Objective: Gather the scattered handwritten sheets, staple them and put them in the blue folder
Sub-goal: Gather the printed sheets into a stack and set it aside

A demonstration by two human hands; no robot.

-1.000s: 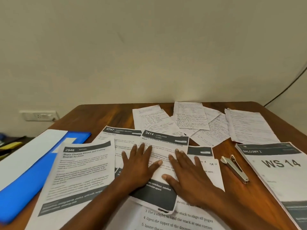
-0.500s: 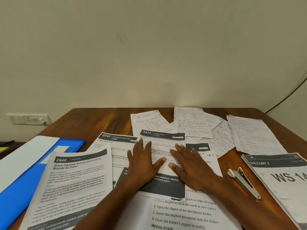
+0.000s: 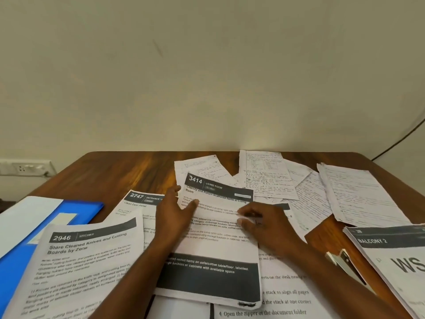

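- On the far left the blue folder (image 3: 76, 211) lies flat on the tabletop (image 3: 110, 171) with a white sheet across it; it is where it was a second ago, untouched.
- Beside it the printed 2946 kitchen sheet (image 3: 87, 261) and the 2747 entrance sheet (image 3: 135, 203) overlap the pile as before.
- My left hand (image 3: 174, 215) has come off its flat press on the 3414 living-room sheet (image 3: 213, 238); its grip now looks part-curled at that sheet's left edge, thumb on top, though I cannot tell for sure whether it pinches the paper.
- My right hand (image 3: 266, 226) has curled too, fingertips (image 3: 241, 221) bearing on the sheet's right side; whether that grip truly holds the paper I cannot tell.
- The sheet has slid up-table, and its top now overlaps a handwritten page.
- The handwritten sheets (image 3: 287, 180) are spread along the far right of the tabletop, none gathered yet.
- The stapler (image 3: 345, 263) lies at the near right, just beside the BALCONY 2 sheet (image 3: 391, 254), unused.
- I judge this as clearing printed pages first; gathering has not begun.
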